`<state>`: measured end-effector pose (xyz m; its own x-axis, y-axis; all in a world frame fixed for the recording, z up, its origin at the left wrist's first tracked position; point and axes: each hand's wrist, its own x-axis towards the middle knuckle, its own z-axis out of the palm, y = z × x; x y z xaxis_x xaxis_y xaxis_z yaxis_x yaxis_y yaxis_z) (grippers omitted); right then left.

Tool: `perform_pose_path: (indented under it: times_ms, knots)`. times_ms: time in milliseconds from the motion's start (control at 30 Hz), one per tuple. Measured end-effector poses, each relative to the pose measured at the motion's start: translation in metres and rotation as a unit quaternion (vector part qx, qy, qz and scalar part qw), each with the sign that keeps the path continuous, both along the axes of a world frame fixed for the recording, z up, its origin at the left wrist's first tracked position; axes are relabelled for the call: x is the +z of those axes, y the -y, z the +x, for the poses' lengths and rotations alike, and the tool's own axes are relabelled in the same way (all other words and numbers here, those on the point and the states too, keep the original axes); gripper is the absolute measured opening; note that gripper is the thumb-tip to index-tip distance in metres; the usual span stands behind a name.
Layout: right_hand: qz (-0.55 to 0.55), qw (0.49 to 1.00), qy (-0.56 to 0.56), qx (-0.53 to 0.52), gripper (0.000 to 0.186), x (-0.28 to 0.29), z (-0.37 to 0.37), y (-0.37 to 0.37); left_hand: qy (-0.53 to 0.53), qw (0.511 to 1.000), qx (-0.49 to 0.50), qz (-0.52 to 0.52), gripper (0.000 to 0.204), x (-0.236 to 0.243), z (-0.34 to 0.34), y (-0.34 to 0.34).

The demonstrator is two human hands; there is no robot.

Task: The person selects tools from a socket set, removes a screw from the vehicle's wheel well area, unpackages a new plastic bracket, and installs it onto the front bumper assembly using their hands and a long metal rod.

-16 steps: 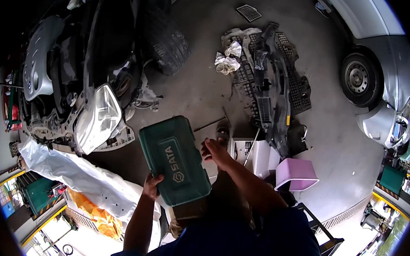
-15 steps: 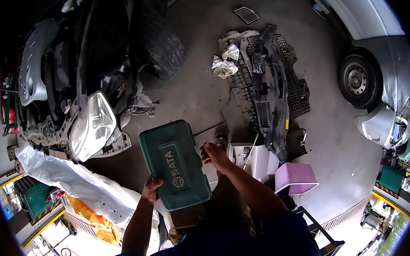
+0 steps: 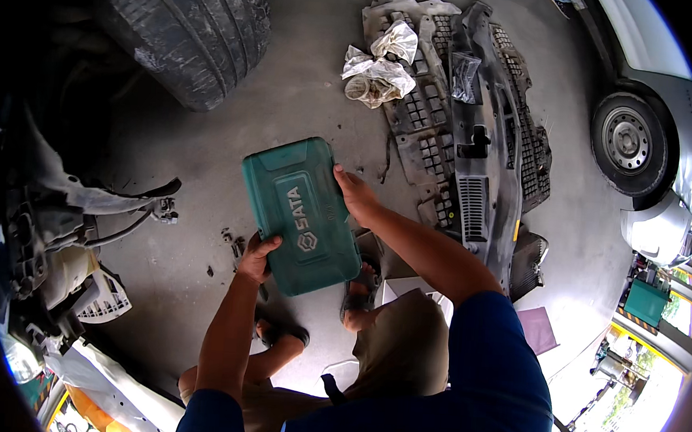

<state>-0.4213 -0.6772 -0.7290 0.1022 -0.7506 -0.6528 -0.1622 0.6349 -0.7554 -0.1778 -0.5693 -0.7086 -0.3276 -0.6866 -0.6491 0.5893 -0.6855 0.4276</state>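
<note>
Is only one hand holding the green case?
No, the left hand and right hand grip opposite sides of the green case.

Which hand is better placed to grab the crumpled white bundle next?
Probably the right hand: it holds the right edge of the green case, nearer the crumpled white bundle than the left hand.

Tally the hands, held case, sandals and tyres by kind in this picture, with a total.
2 hands: left hand, right hand
1 case: green case
2 sandals: left sandal, right sandal
2 tyres: upper-left tyre, right-side tyre
Total: 7
</note>
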Motion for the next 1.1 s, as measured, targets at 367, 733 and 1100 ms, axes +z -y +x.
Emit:
perform_pose_path:
  times_ms: [367,733,1100]
  knots:
    - [0.077,0.996,0.006,0.036,0.085,-0.103,-0.001,-0.012,0.125,0.991,-0.048,0.018,0.081,-0.129,0.01,0.023]
    - [0.013,0.995,0.101,-0.002,0.067,-0.137,-0.016,-0.014,0.155,0.982,-0.107,0.02,0.085,-0.137,0.013,0.058]
    - [-0.025,0.998,-0.045,-0.038,0.036,-0.134,-0.014,-0.014,0.299,0.945,-0.127,-0.031,0.064,-0.143,0.012,0.078]
